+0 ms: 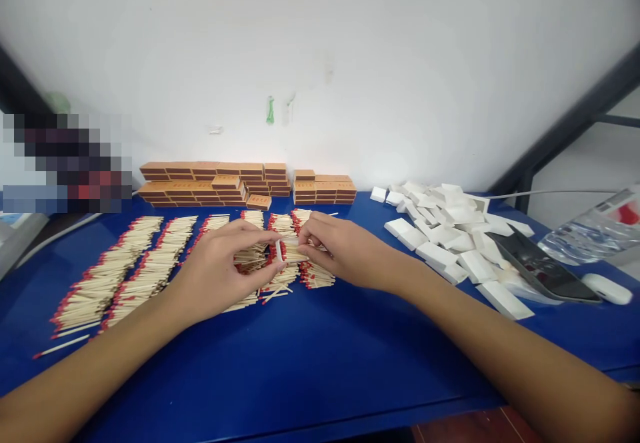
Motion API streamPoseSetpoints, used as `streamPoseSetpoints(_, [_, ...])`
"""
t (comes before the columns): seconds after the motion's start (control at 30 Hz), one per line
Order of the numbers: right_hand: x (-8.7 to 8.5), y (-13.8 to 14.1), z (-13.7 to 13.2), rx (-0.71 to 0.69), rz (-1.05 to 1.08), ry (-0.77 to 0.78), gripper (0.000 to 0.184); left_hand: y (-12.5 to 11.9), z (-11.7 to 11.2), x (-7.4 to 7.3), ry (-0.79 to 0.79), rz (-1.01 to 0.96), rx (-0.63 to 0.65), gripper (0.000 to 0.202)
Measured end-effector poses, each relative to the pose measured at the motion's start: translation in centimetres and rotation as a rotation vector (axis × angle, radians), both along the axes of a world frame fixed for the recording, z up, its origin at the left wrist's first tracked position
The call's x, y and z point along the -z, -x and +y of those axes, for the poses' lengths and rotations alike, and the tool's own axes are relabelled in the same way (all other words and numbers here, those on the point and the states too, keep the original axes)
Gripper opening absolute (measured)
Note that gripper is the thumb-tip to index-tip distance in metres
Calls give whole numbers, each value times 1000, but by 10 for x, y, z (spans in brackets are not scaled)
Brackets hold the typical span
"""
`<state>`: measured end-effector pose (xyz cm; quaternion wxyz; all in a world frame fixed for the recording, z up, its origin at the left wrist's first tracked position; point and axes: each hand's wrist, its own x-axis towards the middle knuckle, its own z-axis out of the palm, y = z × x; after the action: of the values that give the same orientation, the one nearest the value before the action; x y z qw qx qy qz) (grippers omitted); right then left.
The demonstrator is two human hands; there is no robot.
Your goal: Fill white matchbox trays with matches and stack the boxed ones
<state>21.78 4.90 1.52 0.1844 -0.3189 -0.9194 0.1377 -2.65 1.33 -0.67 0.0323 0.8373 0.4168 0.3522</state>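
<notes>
Both my hands meet over rows of red-tipped matches (145,263) laid out on the blue table (310,356). My left hand (225,263) curls round a small white inner matchbox tray (279,251), thumb and fingers closed on it. My right hand (340,250) pinches a small bundle of matches (295,251) at the tray's open side. More matches lie in heaps under and just behind both hands.
Stacked orange-brown matchbox sleeves (225,186) line the wall at the back. A heap of white inner trays (450,230) lies to the right. Beside it are a dark phone (543,270), a white earbud case (607,290) and a clear plastic bag (590,233).
</notes>
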Motion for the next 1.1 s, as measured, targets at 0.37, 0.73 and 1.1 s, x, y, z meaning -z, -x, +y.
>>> streamPoseSetpoints(0.37, [20, -63, 85, 235, 35, -112, 14, 2, 0, -4, -18, -6, -49, 32])
streamPoseSetpoints(0.73, [26, -51, 81, 238, -16, 9, 14, 5, 1, -6, -25, 3, -57, 31])
streamPoseSetpoints(1.1, [26, -45, 74, 143, -14, -33, 21, 4, 2, -6, -20, 8, -56, 31])
